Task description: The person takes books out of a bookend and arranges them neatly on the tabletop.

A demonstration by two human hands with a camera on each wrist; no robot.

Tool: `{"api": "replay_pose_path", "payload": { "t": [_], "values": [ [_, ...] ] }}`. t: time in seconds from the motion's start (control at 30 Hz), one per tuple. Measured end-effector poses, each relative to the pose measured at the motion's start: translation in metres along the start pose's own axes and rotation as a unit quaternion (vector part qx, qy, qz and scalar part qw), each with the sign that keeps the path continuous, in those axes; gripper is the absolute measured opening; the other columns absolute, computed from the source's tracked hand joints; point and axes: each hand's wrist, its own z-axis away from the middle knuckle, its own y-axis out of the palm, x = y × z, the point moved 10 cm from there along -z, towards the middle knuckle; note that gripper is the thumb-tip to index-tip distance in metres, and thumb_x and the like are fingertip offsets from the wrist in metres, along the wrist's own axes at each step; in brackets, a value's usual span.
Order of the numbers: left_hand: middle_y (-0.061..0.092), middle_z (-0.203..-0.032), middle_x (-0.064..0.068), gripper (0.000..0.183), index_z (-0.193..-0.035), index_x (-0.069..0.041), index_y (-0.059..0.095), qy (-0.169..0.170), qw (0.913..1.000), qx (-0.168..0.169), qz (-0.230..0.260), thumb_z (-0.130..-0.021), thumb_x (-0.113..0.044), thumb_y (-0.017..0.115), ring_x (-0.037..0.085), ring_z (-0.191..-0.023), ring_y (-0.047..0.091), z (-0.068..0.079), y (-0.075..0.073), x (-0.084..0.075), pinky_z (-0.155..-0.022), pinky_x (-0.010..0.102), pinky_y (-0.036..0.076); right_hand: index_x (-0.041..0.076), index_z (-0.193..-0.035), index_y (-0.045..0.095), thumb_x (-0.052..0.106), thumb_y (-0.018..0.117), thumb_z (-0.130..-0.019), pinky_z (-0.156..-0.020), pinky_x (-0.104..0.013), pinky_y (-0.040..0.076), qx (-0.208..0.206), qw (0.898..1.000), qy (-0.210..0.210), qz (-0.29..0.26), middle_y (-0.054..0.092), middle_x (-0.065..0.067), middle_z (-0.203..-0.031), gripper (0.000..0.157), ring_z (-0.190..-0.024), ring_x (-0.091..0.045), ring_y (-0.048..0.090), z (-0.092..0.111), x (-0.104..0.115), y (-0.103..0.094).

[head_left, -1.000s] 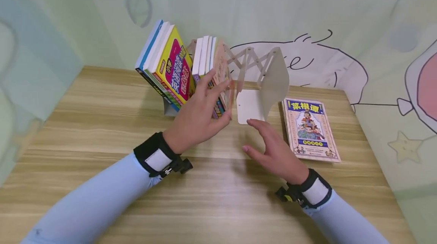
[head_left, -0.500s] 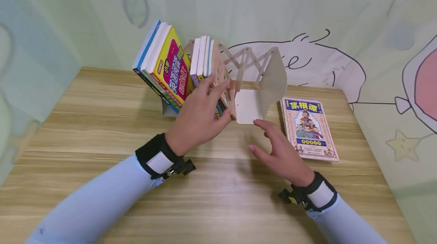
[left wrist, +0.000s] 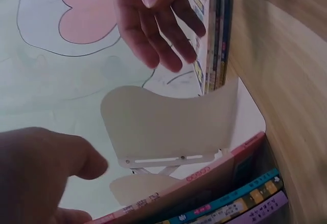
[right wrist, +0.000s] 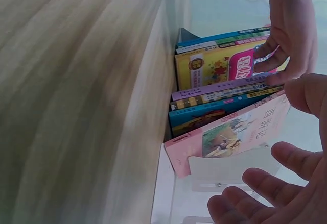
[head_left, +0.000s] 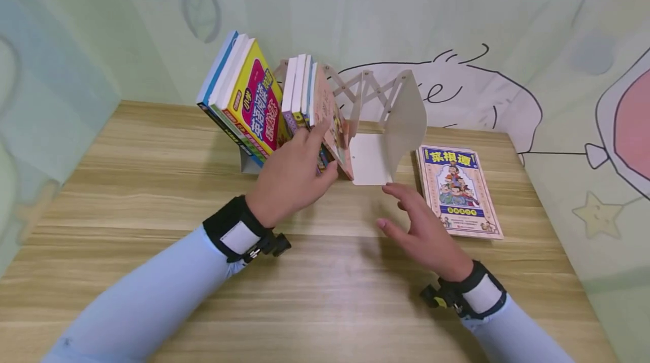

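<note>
Evidently, a pale expanding book rack (head_left: 406,114) stands on a wood-grain table (head_left: 315,301) and serves as reference for all positions. At the rack's left end, a blue book (head_left: 216,72) and a yellow book (head_left: 256,104) stand with tops tilted leftward. Nearer the rack's middle are smaller books, among them a purple-spined book (right wrist: 214,85) and a teal book (right wrist: 204,111), likewise tilted. Left hand (head_left: 291,176): at the front of the rack, over these smaller books, fingers loosely extended, index finger over the pink book (head_left: 336,132); pressure cannot be determined. The pink book closes that group on its right, leaning left. Right hand (head_left: 426,227): released, fingers apart, just in front of the rack's right plate. Right of the rack, a stack of books (head_left: 459,191) lies flat, its top cover bearing a blue title band.
</note>
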Motion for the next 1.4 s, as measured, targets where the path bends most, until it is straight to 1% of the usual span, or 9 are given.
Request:
{"api": "replay_pose_path", "payload": {
  "t": [0.13, 0.33, 0.53, 0.63, 0.73, 0.9, 1.03, 1.17, 1.4],
  "values": [
    [0.06, -0.099, 0.013, 0.065, -0.148, 0.002, 0.038, -0.005, 0.9998, 0.014, -0.014, -0.095, -0.029, 0.06, 0.015, -0.053, 0.051, -0.004, 0.006, 0.001, -0.039, 0.025, 0.039, 0.011, -0.149, 0.042, 0.027, 0.068, -0.096, -0.107, -0.051, 0.047, -0.002, 1.0, -0.005, 0.005, 0.043, -0.01, -0.152, 0.06, -0.137, -0.026, 0.044, 0.002, -0.002, 0.002],
    [0.062, -0.09, 0.009, 0.049, -0.136, 0.002, 0.05, -0.016, 0.9998, -0.003, -0.008, -0.097, -0.025, 0.061, 0.013, -0.052, 0.051, -0.003, 0.002, 0.0, -0.038, 0.025, 0.038, 0.01, -0.148, 0.044, 0.028, 0.068, -0.096, -0.106, -0.05, 0.047, 0.002, 1.0, 0.001, 0.004, 0.043, -0.013, -0.152, 0.06, -0.138, -0.025, 0.044, 0.004, -0.006, 0.003],
    [0.057, -0.07, 0.0, 0.038, -0.126, -0.003, 0.059, 0.003, 0.9996, -0.027, 0.008, -0.096, -0.027, 0.065, 0.011, -0.049, 0.048, 0.005, -0.002, 0.002, -0.04, 0.025, 0.036, 0.013, -0.147, 0.044, 0.028, 0.067, -0.097, -0.106, -0.05, 0.047, -0.002, 1.0, 0.002, 0.006, 0.044, -0.013, -0.151, 0.057, -0.138, -0.025, 0.044, 0.007, -0.01, 0.004],
    [0.066, -0.076, 0.002, 0.033, -0.12, -0.007, 0.063, 0.005, 0.9984, -0.052, 0.021, -0.095, -0.028, 0.068, 0.011, -0.055, 0.053, 0.011, -0.008, 0.008, -0.044, 0.024, 0.039, 0.013, -0.147, 0.044, 0.027, 0.068, -0.096, -0.107, -0.05, 0.047, -0.002, 1.0, 0.0, 0.005, 0.045, -0.013, -0.151, 0.058, -0.138, -0.025, 0.044, 0.007, -0.01, 0.004],
    [0.072, -0.091, 0.005, 0.03, -0.117, -0.008, 0.065, -0.001, 0.9953, -0.084, 0.05, -0.093, -0.026, 0.071, 0.012, -0.066, 0.06, 0.018, -0.017, 0.015, -0.052, 0.024, 0.047, 0.012, -0.147, 0.044, 0.026, 0.068, -0.096, -0.107, -0.05, 0.047, -0.003, 1.0, -0.005, 0.004, 0.045, -0.012, -0.15, 0.058, -0.138, -0.025, 0.044, 0.006, -0.009, 0.003],
    [0.071, -0.104, 0.007, 0.026, -0.114, -0.005, 0.066, 0.002, 0.9808, -0.139, 0.137, -0.092, -0.016, 0.073, 0.013, -0.08, 0.067, 0.031, -0.031, 0.023, -0.069, 0.026, 0.06, 0.013, -0.147, 0.044, 0.026, 0.067, -0.097, -0.106, -0.049, 0.048, -0.003, 1.0, -0.001, 0.0, 0.046, -0.007, -0.149, 0.057, -0.136, -0.024, 0.045, 0.005, -0.01, 0.002],
    [0.069, -0.102, 0.008, 0.022, -0.113, -0.002, 0.066, 0.012, 0.9652, -0.167, 0.201, -0.092, -0.008, 0.069, 0.012, -0.078, 0.066, 0.04, -0.037, 0.028, -0.067, 0.023, 0.059, 0.013, -0.147, 0.044, 0.027, 0.067, -0.097, -0.107, -0.049, 0.047, 0.002, 1.0, 0.008, -0.004, 0.044, -0.007, -0.151, 0.057, -0.137, -0.024, 0.044, 0.005, -0.012, 0.003],
    [0.067, -0.104, 0.009, 0.022, -0.113, -0.001, 0.065, 0.03, 0.9538, -0.171, 0.245, -0.092, -0.004, 0.069, 0.012, -0.08, 0.064, 0.053, -0.041, 0.025, -0.068, 0.018, 0.058, 0.01, -0.148, 0.044, 0.027, 0.066, -0.097, -0.107, -0.05, 0.047, 0.005, 1.0, 0.011, -0.001, 0.044, -0.008, -0.151, 0.058, -0.137, -0.026, 0.045, 0.006, -0.012, 0.004],
    [0.068, -0.098, 0.012, 0.019, -0.105, 0.0, 0.064, 0.135, 0.9271, -0.195, 0.29, -0.087, 0.003, 0.068, 0.014, -0.082, 0.064, 0.079, -0.06, -0.002, -0.073, 0.017, 0.058, 0.016, -0.151, 0.038, 0.019, 0.071, -0.094, -0.109, -0.043, 0.046, -0.017, 0.999, -0.032, -0.021, 0.045, -0.004, -0.151, 0.065, -0.137, -0.022, 0.046, 0.009, 0.013, 0.001]
  ]
}}
